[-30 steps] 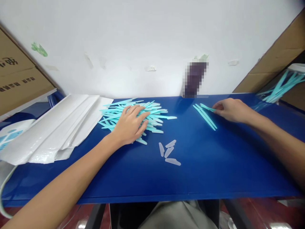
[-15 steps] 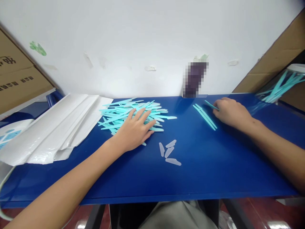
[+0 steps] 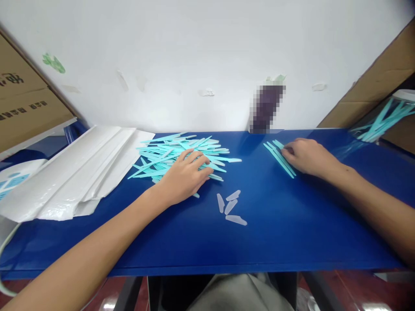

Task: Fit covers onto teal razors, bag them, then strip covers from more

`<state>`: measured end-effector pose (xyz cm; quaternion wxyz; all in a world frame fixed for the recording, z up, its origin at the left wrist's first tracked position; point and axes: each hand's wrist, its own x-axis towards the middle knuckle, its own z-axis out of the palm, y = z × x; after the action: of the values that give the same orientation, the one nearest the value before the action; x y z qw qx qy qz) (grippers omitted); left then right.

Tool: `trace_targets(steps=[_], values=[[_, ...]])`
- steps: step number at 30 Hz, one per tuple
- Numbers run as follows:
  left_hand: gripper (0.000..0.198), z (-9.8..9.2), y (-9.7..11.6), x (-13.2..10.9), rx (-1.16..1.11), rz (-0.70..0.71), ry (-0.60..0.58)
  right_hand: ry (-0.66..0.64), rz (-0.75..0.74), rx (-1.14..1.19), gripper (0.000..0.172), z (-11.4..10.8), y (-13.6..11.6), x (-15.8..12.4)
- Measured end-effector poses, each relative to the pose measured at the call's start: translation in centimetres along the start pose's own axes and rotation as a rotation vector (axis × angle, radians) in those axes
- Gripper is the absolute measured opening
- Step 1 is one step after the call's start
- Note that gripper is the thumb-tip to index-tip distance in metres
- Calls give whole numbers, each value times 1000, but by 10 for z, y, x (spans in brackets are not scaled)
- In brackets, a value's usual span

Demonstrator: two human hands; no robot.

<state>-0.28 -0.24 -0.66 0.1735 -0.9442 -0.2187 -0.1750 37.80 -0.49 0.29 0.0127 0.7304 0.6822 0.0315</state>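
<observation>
Slim turquoise sticks that look like eyebrow razors lie in a loose pile (image 3: pixel 155 160) on the blue table. My left hand (image 3: pixel 184 175) rests over the pile's right side, its fingers bent and apart, thumb off the index finger; what lies beneath the palm is hidden. At the right, my right hand (image 3: pixel 303 155) pinches one turquoise razor (image 3: pixel 278 144), its far end showing beyond my fingertips. That razor is beside two others (image 3: pixel 279 160) lying parallel on the table. Between my hands lie several small translucent blade covers (image 3: pixel 236 220).
White plastic packaging (image 3: pixel 78 172) covers the table's left part, with a cardboard box (image 3: pixel 29 95) behind it. A clear container of turquoise razors (image 3: pixel 385 119) lies at the far right. A white wall (image 3: pixel 181 52) bounds the back; a blurred dark item (image 3: pixel 266 108) is against it.
My right hand has moved slightly left and down, bringing its razor close alongside the two lying ones. My left fingers have curled more, and some razors in the pile have shifted.
</observation>
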Motion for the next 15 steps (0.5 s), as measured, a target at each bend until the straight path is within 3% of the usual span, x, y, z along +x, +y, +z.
trace_targets(steps=[4, 10, 15], values=[[16, -3, -2, -1, -21, -10, 64, 21, -53, 21, 47, -2, -5, -4], [17, -1, 4, 1, 7, -34, 200, 331, -136, 166, 37, -7, -18, -14], [12, -4, 9, 5, 15, -17, 346, 352, -313, 331, 31, -10, -52, -40]])
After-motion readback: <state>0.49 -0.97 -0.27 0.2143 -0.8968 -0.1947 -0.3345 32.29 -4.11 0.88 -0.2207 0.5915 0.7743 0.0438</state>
